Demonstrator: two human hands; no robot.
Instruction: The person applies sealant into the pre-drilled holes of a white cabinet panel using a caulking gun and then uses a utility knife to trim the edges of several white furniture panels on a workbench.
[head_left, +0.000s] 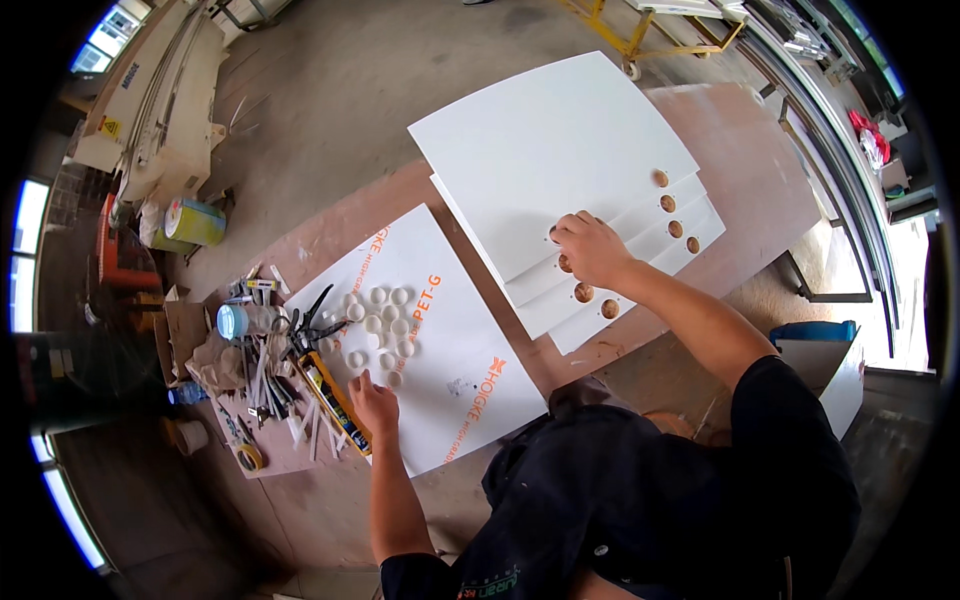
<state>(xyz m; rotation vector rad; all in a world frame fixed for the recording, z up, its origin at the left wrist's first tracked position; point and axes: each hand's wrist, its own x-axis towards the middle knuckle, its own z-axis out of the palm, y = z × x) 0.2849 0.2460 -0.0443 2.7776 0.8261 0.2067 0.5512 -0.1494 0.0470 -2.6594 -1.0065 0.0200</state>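
White panels (560, 130) lie in a stepped stack on the table, with brown round recesses (609, 309) along their lower and right edges. My right hand (592, 250) rests on the stack, fingers curled down at the left end of the top panel's edge; anything under the fingertips is hidden. Several small white round cups (373, 324) are grouped on a printed white sheet (490, 400) to the left. Just below this group is my left hand (374, 404), its fingers drawn together near the lowest cups. I cannot make out what it pinches, if anything.
Left of the sheet lie a caulking gun (332, 400), a clear jar with a blue lid (245, 320), a tape roll (249, 457) and cluttered strips. A paint bucket (194, 222) stands beyond. A yellow trolley (640, 40) is at the far side.
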